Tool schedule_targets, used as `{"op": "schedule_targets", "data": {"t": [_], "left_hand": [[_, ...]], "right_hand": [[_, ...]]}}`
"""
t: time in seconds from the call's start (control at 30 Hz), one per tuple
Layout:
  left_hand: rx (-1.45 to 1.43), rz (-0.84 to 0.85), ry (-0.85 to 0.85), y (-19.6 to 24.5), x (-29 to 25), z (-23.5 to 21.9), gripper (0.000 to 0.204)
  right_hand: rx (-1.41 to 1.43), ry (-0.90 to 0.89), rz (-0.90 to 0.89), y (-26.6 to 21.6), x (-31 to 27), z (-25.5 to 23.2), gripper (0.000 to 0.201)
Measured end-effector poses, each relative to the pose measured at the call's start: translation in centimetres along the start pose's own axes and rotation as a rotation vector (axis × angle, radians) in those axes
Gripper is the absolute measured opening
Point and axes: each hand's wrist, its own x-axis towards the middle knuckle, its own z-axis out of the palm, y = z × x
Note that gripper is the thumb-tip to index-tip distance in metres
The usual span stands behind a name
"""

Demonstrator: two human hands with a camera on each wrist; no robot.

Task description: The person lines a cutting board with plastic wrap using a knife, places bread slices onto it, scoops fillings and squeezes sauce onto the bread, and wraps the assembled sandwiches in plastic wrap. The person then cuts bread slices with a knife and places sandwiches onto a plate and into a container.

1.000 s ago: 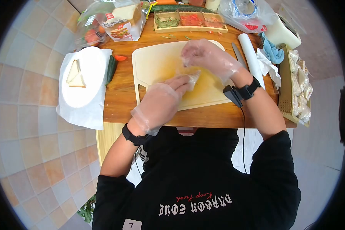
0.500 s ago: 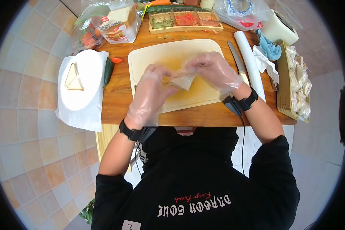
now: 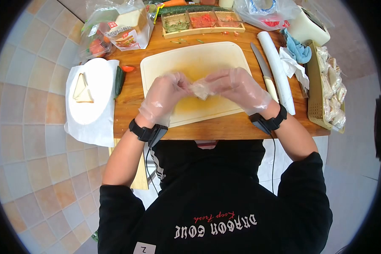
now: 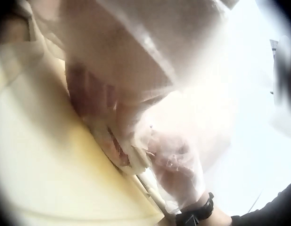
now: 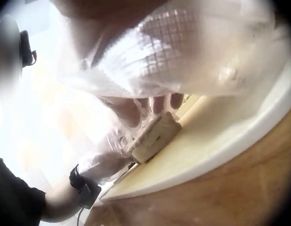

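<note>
Both hands wear clear plastic gloves and meet over the cream cutting board, which has a yellowish patch in its middle. Between them is a small wrapped sandwich, its pale bread and brown crust edge showing in the right wrist view. My left hand pinches the sandwich's left end with thumb and fingertips. From the other side my right hand grips it, fingers bent over its edge. Loose clear film shows around the fingers in the left wrist view. The sandwich's underside is hidden.
On the left, a white plate bears a bread triangle, beside a cucumber piece. A knife and a white roll lie right of the board. Farther right stands a basket of wrapped sandwiches. A divided tray is behind.
Earlier the left hand lay flat across the sandwich with the right hand raised above. The left hand has drawn back to its left end, and the sandwich has turned between both hands.
</note>
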Motion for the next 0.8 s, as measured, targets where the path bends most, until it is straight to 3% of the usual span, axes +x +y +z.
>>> {"op": "schedule_targets", "data": {"t": [0.2,0.27,0.5,0.57,0.8], "left_hand": [[-0.084,0.071,0.052,-1.1,0.2,0.5,0.012],[-0.093,0.066,0.053,-1.0,0.2,0.4,0.013],[-0.035,0.023,0.050,-0.6,0.2,0.2,0.014],[-0.033,0.017,0.045,-0.6,0.3,0.3,0.014],[-0.029,-0.006,0.015,-0.1,0.3,0.0,0.012]], "right_hand": [[-0.148,-0.067,-0.155,0.0,-0.2,-0.3,0.022],[-0.366,-0.067,-0.272,-0.2,0.0,-0.4,0.022],[-0.359,-0.019,-0.248,-0.3,-0.6,-0.9,0.023],[-0.379,-0.073,-0.347,0.4,-0.6,-0.7,0.022],[-0.414,-0.099,-0.412,0.9,-0.5,-0.5,0.021]]}}
